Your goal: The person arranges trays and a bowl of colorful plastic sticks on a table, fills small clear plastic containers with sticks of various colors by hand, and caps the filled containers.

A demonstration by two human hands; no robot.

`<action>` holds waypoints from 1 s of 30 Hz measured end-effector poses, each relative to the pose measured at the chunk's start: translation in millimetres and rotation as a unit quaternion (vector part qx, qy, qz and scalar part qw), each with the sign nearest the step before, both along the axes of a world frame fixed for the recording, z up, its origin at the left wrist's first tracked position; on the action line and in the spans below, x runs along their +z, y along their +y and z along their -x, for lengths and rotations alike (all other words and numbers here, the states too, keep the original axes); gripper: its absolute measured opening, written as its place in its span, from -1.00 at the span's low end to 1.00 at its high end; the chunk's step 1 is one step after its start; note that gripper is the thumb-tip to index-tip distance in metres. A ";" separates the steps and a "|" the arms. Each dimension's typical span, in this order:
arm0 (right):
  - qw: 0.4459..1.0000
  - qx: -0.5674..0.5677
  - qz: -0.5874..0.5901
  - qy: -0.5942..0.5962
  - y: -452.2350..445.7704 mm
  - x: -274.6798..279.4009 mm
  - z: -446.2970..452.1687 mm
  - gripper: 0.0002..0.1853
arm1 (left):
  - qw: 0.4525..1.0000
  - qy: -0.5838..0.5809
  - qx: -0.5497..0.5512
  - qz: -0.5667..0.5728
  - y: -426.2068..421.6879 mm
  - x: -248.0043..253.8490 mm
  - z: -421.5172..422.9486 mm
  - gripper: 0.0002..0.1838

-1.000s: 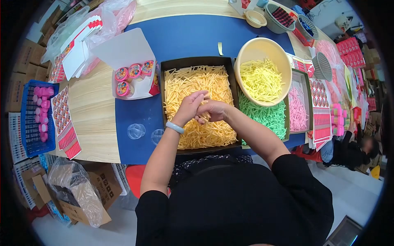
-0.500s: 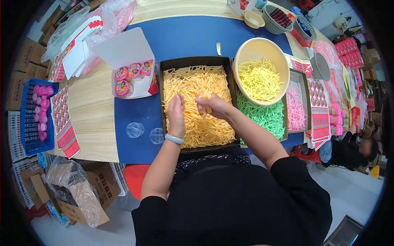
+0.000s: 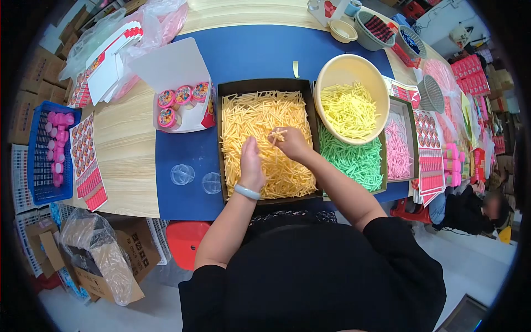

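Note:
A dark shallow box [image 3: 220, 88] full of short pale-orange sticks [image 3: 265, 113] lies in front of me. Over the sticks, my right hand [image 3: 294, 146] is closed on a small bunch of them, whose ends poke out past the thumb and fingers. My left hand [image 3: 251, 167] is held on edge just to its left, fingers stretched out and together, with nothing seen in it. A pale bracelet circles the left wrist. Left of the box, two clear round plastic pieces [image 3: 182, 175] rest on the blue mat [image 3: 254, 50].
A cream bowl of yellow sticks [image 3: 349, 110] sits partly over a box of green sticks [image 3: 354, 160]; pink sticks [image 3: 397, 146] lie beyond. An open white carton [image 3: 171, 58] holds several pink-lidded jars [image 3: 184, 94]. A blue basket [image 3: 38, 188] stands far left. Another person [image 3: 475, 207] sits at right.
My left hand has moved right, nearer the right hand. The right hand has turned, still gripping sticks, whose ends now point up and left. The view has shifted slightly.

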State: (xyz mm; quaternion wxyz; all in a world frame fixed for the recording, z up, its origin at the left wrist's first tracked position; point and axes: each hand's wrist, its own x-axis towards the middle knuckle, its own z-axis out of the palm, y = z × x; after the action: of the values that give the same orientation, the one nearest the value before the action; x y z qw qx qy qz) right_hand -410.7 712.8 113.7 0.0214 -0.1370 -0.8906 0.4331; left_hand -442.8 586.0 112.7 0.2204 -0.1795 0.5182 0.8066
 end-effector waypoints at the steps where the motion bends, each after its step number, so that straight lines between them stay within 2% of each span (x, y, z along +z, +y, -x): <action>1: 0.984 0.038 -0.171 -0.014 5.9 -8.1 0.6 -0.83 | 0.989 0.107 0.016 0.103 -0.5 -4.9 -0.9 -0.78; 2: 0.984 0.038 -0.171 -0.014 7.2 -10.9 1.0 -0.83 | 0.989 0.107 0.016 0.104 -0.6 -1.3 -0.7 -0.78; 3: 0.975 0.046 -0.217 0.021 6.9 -14.4 -0.1 -0.82 | 0.971 0.174 -0.055 0.153 -2.4 1.8 -2.0 -0.79; 4: 0.962 0.054 -0.262 0.056 5.3 -16.6 -1.1 -0.81 | 0.942 0.239 -0.125 0.201 -4.9 7.8 -3.0 -0.80; 6: 0.925 0.070 -0.351 0.130 5.0 -18.5 0.4 -0.78 | 0.848 0.362 -0.258 0.286 -7.5 18.5 -1.5 -0.79; 7: 0.924 0.070 -0.352 0.132 5.6 -10.9 2.4 -0.78 | 0.848 0.364 -0.257 0.286 -8.9 20.6 2.0 -0.79; 9: 0.980 0.040 -0.191 -0.038 9.3 9.4 1.2 -0.80 | 0.856 0.309 -0.298 0.288 -16.7 21.8 12.8 -0.79; 11: 0.979 0.007 -0.017 -0.203 11.9 28.0 0.1 -0.83 | 0.859 0.252 -0.338 0.290 -22.2 21.9 22.5 -0.79; 12: 0.979 0.006 -0.018 -0.202 14.4 30.9 -0.6 -0.83 | 0.859 0.254 -0.338 0.289 -21.7 20.6 25.6 -0.79; 14: 0.935 -0.002 0.273 -0.225 18.9 33.4 -6.9 -0.86 | 0.776 0.453 -0.242 0.366 -22.3 13.3 26.5 -0.81; 16: 0.811 -0.009 0.540 -0.225 21.8 36.2 -8.3 -0.88 | 0.643 0.626 -0.130 0.421 -20.4 7.9 30.6 -0.83; 17: 0.810 -0.010 0.541 -0.225 21.2 37.8 -8.4 -0.88 | 0.643 0.627 -0.132 0.420 -16.5 12.0 33.1 -0.83; 19: 0.827 0.044 0.502 -0.250 17.2 41.1 -10.3 -0.89 | 0.791 0.462 -0.275 0.293 -4.4 23.3 37.2 -0.84; 21: 0.842 0.100 0.456 -0.271 15.5 46.7 -8.3 -0.90 | 0.871 0.261 -0.391 0.139 8.0 39.0 44.9 -0.85; 22: 0.842 0.100 0.456 -0.272 14.0 49.4 -8.4 -0.90 | 0.872 0.261 -0.391 0.139 10.3 43.5 47.2 -0.85; 26: 0.900 0.070 0.316 -0.292 9.8 59.4 -9.0 -0.87 | 0.711 0.337 -0.557 0.268 17.2 58.9 59.4 -0.84; 27: 0.900 0.068 0.317 -0.292 10.3 59.4 -11.1 -0.87 | 0.710 0.336 -0.558 0.267 16.5 61.8 62.7 -0.84; 30: 0.873 0.073 0.408 -0.257 14.3 58.7 -18.1 -0.89 | 0.792 0.285 -0.486 0.236 8.6 69.2 76.4 -0.84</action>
State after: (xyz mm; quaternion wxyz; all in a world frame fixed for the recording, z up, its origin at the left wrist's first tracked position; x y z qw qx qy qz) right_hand -392.6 727.0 172.4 -0.2976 -0.1751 -0.6161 0.7079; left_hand -519.2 594.6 181.8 0.3768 0.2877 0.7508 0.4600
